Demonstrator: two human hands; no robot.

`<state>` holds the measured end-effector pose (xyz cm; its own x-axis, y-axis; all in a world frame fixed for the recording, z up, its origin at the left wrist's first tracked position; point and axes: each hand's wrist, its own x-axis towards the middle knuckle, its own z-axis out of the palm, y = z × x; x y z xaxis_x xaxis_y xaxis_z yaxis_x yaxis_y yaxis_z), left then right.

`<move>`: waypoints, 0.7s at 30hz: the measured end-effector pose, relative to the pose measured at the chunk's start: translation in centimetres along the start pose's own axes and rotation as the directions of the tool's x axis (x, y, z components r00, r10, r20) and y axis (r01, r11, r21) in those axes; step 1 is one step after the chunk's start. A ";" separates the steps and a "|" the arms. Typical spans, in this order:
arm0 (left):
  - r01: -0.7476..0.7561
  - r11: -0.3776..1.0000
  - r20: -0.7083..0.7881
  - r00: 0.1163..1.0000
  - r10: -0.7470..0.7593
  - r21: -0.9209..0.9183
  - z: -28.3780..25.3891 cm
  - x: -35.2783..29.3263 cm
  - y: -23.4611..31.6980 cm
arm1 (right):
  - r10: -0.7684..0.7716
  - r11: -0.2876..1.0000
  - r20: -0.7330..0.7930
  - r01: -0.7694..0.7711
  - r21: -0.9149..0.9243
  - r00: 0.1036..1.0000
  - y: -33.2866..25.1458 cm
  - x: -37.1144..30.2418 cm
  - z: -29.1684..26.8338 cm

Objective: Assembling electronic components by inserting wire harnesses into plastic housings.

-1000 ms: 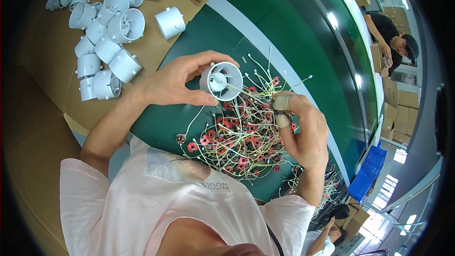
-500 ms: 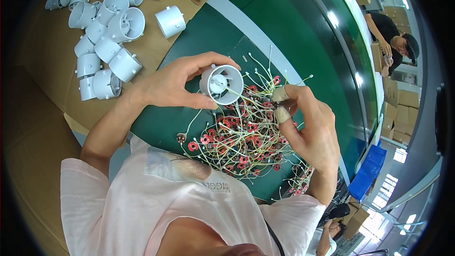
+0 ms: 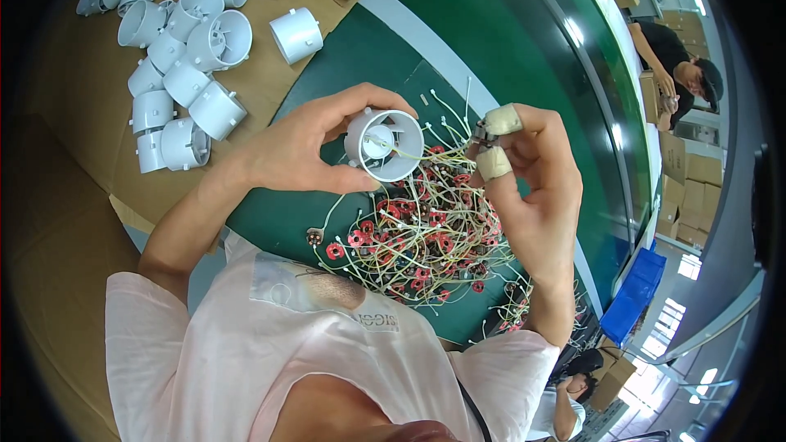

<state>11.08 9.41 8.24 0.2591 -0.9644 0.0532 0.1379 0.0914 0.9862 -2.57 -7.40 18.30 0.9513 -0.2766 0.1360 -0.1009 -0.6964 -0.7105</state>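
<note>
My left hand [image 3: 315, 143] is closed round a white plastic fan housing [image 3: 350, 146], a short tube whose open end shows a central hub and thin ribs. A pale wire runs from the hub toward my right hand [image 3: 532, 172]. Tape wraps the thumb and index finger of that hand, which pinch a small dark metal part [image 3: 485, 134] just right of the housing. Below both hands lies a tangled heap of small round red-and-dark wired parts [image 3: 422, 225], probably motors, with pale leads and white connectors.
Several white housings [image 3: 184, 82] lie on a brown cardboard sheet [image 3: 254, 74] at the upper left. A green work surface [image 3: 491, 24] curves past a pale strip. On the right are a blue bin [image 3: 634, 295], cardboard boxes [image 3: 688, 205] and a co-worker in black [image 3: 667, 49].
My right hand has risen slightly from the heap, bringing the small dark metal part into clearer view between thumb and index finger. My left hand and the housing have barely moved.
</note>
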 end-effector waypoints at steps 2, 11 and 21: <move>0.004 1.000 0.025 1.000 -0.004 0.007 0.0 0.1 0.1 | 0.140 0.927 0.074 -0.157 0.341 0.987 0.5 -0.1 -0.1; -0.073 0.997 0.000 0.997 0.073 0.026 0.3 0.1 -0.5 | 0.142 0.605 0.213 -0.255 0.755 0.967 0.6 -0.4 0.3; -0.151 0.988 -0.036 0.988 0.152 0.021 0.3 0.2 -1.1 | 0.319 0.680 0.072 -0.281 0.678 0.945 3.0 -1.6 1.1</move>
<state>10.70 9.05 7.24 0.3112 -0.9298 0.1964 0.0772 0.2307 0.9700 -4.12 -8.32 15.22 0.8880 -0.4355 -0.1477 -0.1385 0.0530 -0.9889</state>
